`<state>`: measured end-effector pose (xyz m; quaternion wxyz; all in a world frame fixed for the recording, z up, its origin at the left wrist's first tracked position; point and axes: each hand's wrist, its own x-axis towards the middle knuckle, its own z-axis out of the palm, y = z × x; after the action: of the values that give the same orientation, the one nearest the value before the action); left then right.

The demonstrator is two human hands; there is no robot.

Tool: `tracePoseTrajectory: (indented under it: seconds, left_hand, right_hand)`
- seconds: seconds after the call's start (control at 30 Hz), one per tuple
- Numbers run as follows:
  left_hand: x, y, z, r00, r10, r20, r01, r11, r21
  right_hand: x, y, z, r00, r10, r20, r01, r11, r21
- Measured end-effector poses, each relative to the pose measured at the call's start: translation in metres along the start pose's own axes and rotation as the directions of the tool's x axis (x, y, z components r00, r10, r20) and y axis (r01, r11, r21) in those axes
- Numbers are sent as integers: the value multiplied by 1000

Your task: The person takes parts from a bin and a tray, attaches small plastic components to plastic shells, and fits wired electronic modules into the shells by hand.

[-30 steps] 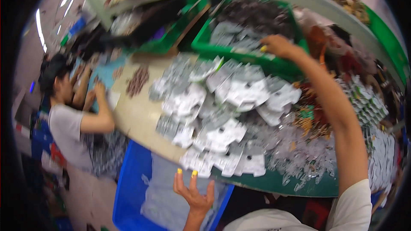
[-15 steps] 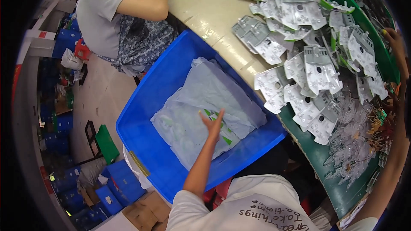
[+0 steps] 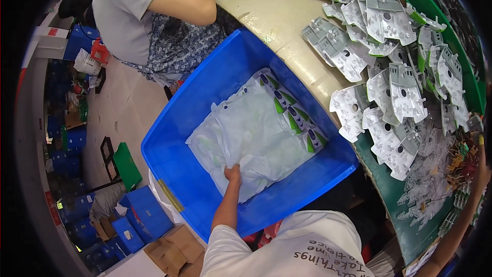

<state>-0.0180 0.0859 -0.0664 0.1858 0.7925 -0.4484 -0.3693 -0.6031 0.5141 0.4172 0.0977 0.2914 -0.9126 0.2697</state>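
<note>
My left hand (image 3: 232, 173) is closed on the near side of a thin, whitish plastic sheet (image 3: 256, 146) inside a large blue tub (image 3: 174, 123). Along the sheet's right side lies an uncovered row of white-and-green plastic parts (image 3: 294, 115) with dark oval spots; more green shows faintly through the sheet. At the far right edge of the view, my right hand (image 3: 480, 156) has its fingers closed on a small grey part (image 3: 475, 123), only partly visible, beside a pile of thin brown and red pieces (image 3: 461, 161).
Grey-and-white molded panels (image 3: 392, 90) are heaped on the table (image 3: 277, 15), in front of a green bin (image 3: 448, 25). Clear plastic pieces (image 3: 425, 174) lie nearer me. A person in a grey shirt (image 3: 125, 0) sits at the far left; cardboard (image 3: 174, 249) and blue boxes (image 3: 146, 215) stand on the floor.
My left hand, open over the sheet before, has moved toward me and gripped it; the sheet has shifted, baring the row of parts. My right hand has come down from the green bin's edge.
</note>
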Motion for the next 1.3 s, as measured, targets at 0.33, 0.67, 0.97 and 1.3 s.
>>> tracePoseTrajectory:
  seconds: [0.33,0.67,0.97,1.3]
  left_hand:
    - [-219,189,-72,10,845,535,-747,362,-557]
    - [-263,206,-154,253,924,286,-878,344,-334]
    - [-128,133,-222,525,800,289,-831,555,-27]
    - [155,-44,-227,798,544,-261,-596,777,-204]
  right_hand:
    - [-77,-201,140,617,-563,549,-28,682,731]
    - [-200,-251,212,229,-381,896,-967,-191,166]
    - [-218,-285,231,535,-324,780,-811,62,582]
    - [-255,-233,213,604,77,793,-795,121,594]
